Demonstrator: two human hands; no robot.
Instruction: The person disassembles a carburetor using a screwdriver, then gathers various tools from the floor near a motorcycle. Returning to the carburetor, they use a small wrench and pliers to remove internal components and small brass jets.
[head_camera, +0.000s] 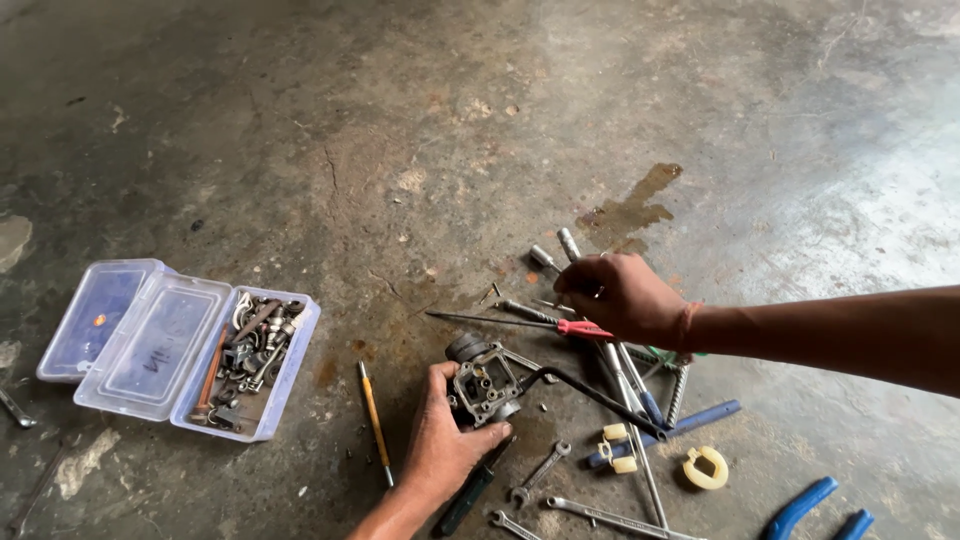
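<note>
Metal carburetor gripped by left hand; right hand, arm outstretched, fingers curled over scattered tools.

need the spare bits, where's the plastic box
In the head view the plastic box lies open on the floor at left, left of the yellow screwdriver and the left hand.

Bare forearms, sleeveless, grimy left hand

Grimy metal carburetor sits upright on stained concrete floor.
</note>
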